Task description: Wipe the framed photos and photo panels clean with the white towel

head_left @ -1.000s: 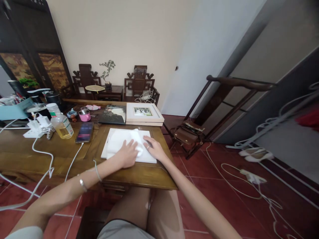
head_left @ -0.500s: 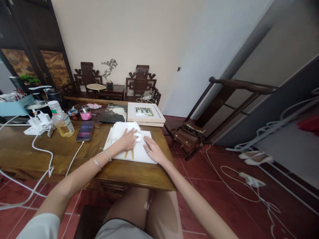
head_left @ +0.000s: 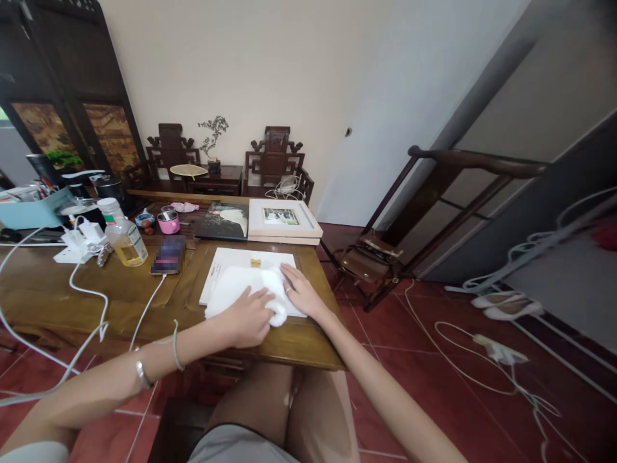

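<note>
One clear plastic bottle (head_left: 123,235) holds yellow liquid (head_left: 135,255). The left hand (head_left: 251,316), fingers spread, has drawn a thick white cloth (head_left: 226,292) toward the near edge of the brown wooden surface (head_left: 294,345), baring a gold mark (head_left: 255,263) on the flat white panel (head_left: 229,258); the right hand (head_left: 301,292), fingers together, rests by the panel's right edge.

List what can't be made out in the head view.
In the head view:
White panel: partly hidden by the white cloth.
Left hand: palm hidden by its own back.
Panel print: too small to read.
Phone: screen pixelated.
Red item: blurred, cut off by right edge.
</note>
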`<state>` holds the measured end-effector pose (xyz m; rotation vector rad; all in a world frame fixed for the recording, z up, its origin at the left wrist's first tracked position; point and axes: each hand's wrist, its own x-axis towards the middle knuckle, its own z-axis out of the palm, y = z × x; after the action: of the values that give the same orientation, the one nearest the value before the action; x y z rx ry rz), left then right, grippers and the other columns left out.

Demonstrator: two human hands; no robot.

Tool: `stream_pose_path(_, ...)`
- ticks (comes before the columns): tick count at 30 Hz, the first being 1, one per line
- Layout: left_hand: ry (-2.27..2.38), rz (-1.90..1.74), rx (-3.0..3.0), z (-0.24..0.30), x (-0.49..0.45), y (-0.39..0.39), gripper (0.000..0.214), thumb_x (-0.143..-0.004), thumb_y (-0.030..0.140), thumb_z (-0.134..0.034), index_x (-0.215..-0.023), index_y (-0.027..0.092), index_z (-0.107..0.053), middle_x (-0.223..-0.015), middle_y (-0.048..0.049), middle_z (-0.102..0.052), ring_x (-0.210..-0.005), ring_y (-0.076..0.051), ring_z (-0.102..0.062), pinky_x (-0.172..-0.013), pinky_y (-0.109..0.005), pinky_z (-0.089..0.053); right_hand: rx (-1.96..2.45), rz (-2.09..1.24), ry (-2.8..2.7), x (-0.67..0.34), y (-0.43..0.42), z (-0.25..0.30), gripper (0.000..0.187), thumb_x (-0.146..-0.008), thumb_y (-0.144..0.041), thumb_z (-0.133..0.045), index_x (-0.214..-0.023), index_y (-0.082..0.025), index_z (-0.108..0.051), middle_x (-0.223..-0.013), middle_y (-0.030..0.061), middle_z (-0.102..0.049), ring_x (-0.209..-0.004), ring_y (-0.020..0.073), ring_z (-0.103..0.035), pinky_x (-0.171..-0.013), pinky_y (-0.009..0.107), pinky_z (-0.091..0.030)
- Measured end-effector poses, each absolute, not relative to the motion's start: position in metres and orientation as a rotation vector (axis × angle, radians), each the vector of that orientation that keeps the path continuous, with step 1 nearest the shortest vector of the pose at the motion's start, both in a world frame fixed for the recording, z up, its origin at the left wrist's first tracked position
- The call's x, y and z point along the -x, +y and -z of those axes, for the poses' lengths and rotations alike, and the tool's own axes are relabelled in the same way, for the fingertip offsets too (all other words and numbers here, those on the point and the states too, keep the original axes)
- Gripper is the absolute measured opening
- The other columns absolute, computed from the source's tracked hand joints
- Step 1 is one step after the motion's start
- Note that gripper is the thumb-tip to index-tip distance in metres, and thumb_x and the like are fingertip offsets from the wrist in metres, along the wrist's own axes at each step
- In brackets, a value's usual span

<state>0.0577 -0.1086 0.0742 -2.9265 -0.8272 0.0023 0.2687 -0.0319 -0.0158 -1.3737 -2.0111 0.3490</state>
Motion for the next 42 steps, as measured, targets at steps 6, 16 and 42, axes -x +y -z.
stream_pose_path(6,-0.999,0.022,2.920,-0.071,-0.066,-0.019,0.026,-0.089,0.019,-0.041,-0.101,0.010,-0.063,-0.126,-0.0179,-0.054,-0.121,-0.027,-0.048,-0.101,-0.042,-0.039,1.377,-0.364,-2.005,-0.269,-0.034,0.014,0.048,-0.089,-0.030,-0.040,-0.132,-0.013,-0.051,-0.142,0.0133,-0.046,-0.135,0.0245,-0.037,-0.114,0.049,-0.027)
stream_pose_path(16,-1.073,-0.048,2.871,-0.063,-0.067,-0.061,0.032,-0.088,0.016,-0.041,-0.112,0.010,-0.061,-0.146,-0.0174,-0.035,-0.138,-0.034,-0.025,-0.105,-0.057,-0.030,1.379,-0.386,-2.000,-0.268,-0.034,0.013,0.048,-0.089,-0.029,-0.040,-0.133,-0.013,-0.050,-0.142,0.0136,-0.045,-0.136,0.0248,-0.035,-0.115,0.049,-0.025)
stream_pose_path(42,-1.262,-0.012,2.933,-0.069,0.004,-0.116,0.029,-0.085,0.011,-0.040,-0.095,0.016,-0.067,-0.152,-0.0061,-0.027,-0.142,-0.029,-0.016,-0.110,-0.060,-0.019,1.333,-0.422,-1.968,-0.269,-0.033,0.017,0.046,-0.089,-0.032,-0.043,-0.132,-0.018,-0.051,-0.142,0.0106,-0.046,-0.136,0.0251,-0.035,-0.115,0.051,-0.024)
